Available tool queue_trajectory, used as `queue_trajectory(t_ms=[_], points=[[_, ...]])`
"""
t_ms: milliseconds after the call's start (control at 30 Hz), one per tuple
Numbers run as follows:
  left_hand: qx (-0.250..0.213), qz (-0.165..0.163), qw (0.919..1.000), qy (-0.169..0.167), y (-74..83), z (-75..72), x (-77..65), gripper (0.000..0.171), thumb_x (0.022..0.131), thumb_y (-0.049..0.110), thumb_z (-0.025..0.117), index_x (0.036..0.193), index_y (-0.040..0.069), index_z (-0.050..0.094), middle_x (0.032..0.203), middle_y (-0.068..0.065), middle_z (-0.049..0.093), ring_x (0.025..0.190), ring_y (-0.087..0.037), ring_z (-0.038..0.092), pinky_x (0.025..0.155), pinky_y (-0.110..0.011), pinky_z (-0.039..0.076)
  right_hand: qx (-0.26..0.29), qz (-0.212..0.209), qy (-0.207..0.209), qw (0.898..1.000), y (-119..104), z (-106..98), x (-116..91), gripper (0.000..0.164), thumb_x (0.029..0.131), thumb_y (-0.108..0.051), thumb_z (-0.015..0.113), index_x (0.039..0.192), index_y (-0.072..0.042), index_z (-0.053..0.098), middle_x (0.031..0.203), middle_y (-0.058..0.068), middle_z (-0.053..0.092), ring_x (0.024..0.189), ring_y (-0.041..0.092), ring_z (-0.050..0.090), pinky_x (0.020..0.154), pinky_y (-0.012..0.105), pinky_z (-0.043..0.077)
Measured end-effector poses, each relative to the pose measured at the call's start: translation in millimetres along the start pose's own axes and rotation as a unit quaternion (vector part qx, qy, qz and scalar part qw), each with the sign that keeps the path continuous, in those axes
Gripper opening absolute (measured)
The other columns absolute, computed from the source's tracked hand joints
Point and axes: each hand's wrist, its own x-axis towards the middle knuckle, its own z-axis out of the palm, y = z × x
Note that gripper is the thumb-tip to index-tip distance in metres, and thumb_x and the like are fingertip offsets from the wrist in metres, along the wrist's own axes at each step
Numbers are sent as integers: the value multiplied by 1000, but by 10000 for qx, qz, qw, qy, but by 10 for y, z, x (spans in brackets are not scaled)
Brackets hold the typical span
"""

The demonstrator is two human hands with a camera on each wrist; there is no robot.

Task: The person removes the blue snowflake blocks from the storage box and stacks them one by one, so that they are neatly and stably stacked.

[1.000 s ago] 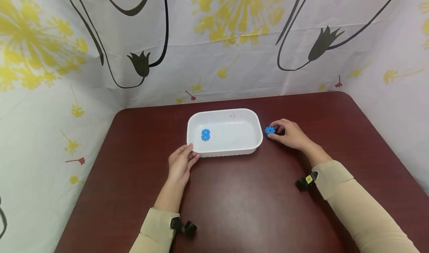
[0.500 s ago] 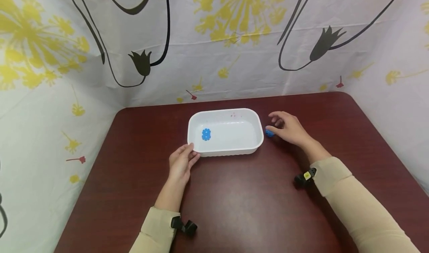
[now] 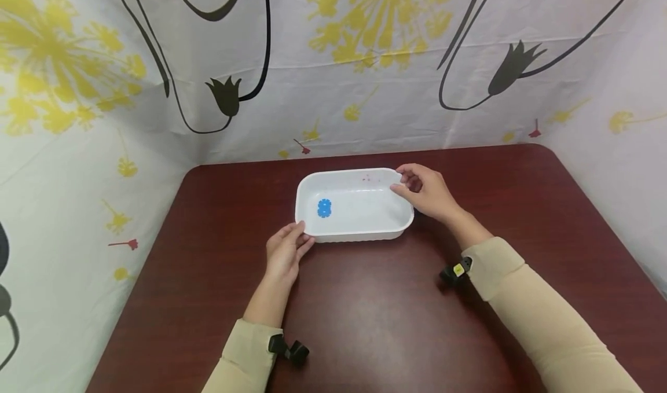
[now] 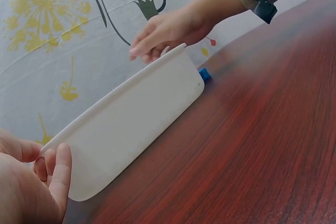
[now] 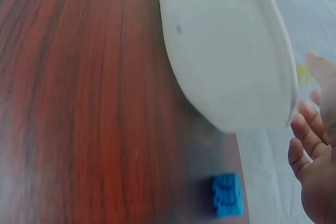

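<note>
A white plastic tray (image 3: 359,219) stands on the table, with blue notched discs (image 3: 324,208) lying toward its left end. At the tray's near left corner my left hand (image 3: 283,251) grips the rim, thumb on top and fingers against the outer wall. My right hand (image 3: 428,193) is over the far right corner with fingers loosely bent and nothing seen in them; whether it touches the rim I cannot tell. Beyond the tray's right end, a small stack of blue notched discs (image 5: 227,195) sits on the table, also visible in the left wrist view (image 4: 205,75).
The dark red-brown wooden table (image 3: 365,312) extends around the tray on all sides. A white cloth with yellow and grey flower prints (image 3: 333,109) hangs behind and at both sides. Black camera straps (image 3: 288,349) are on both sleeves.
My right hand has let go of the blue disc stack beside the tray and moved left and away from me, over the tray's far right corner. My left hand keeps its grip on the rim.
</note>
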Motion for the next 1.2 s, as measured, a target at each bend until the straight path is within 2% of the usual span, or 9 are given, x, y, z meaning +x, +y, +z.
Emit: queue_trajectory(t_ms=[133, 400, 633, 1000, 1200], points=[[33, -16, 10000, 19, -1, 9, -5, 16, 98, 8, 67, 109, -1, 59, 88, -9, 60, 73, -12, 64, 80, -29, 63, 86, 9, 31, 10000, -90, 67, 58, 35, 89, -13, 80, 117, 2, 66, 90, 9, 64, 77, 22, 58, 65, 26, 48], [12, -1, 10000, 23, -4, 9, -8, 15, 97, 7, 67, 107, -1, 59, 86, -8, 60, 72, -12, 64, 79, -29, 63, 229, -176, -148, 9995, -225, 208, 160, 32, 88, -11, 79, 114, 3, 67, 89, 11, 65, 86, 24, 61, 77, 40, 55], [1, 18, 10000, 53, -8, 17, -4, 16, 97, 7, 68, 107, -2, 60, 87, -9, 61, 74, -13, 65, 80, -29, 63, 260, -385, -440, 9979, -293, 354, 223, 29, 89, -10, 79, 112, 3, 67, 89, 10, 65, 85, 24, 61, 75, 39, 56], [-51, 43, 9999, 88, -10, 24, 15, 17, 96, 7, 69, 107, -2, 60, 96, -11, 57, 79, -14, 63, 83, -29, 62, 91, -475, -949, 9943, -422, 559, 307, 30, 88, -14, 80, 111, 2, 68, 88, 7, 64, 84, 22, 63, 75, 37, 56], [-185, 95, 9997, 133, -10, 27, 5, 13, 96, 5, 69, 103, -2, 59, 94, -10, 56, 75, -13, 62, 79, -27, 63, 290, -533, -1130, 9917, -472, 683, 326, 30, 89, -13, 79, 111, 4, 68, 88, 8, 64, 84, 23, 63, 75, 37, 54]])
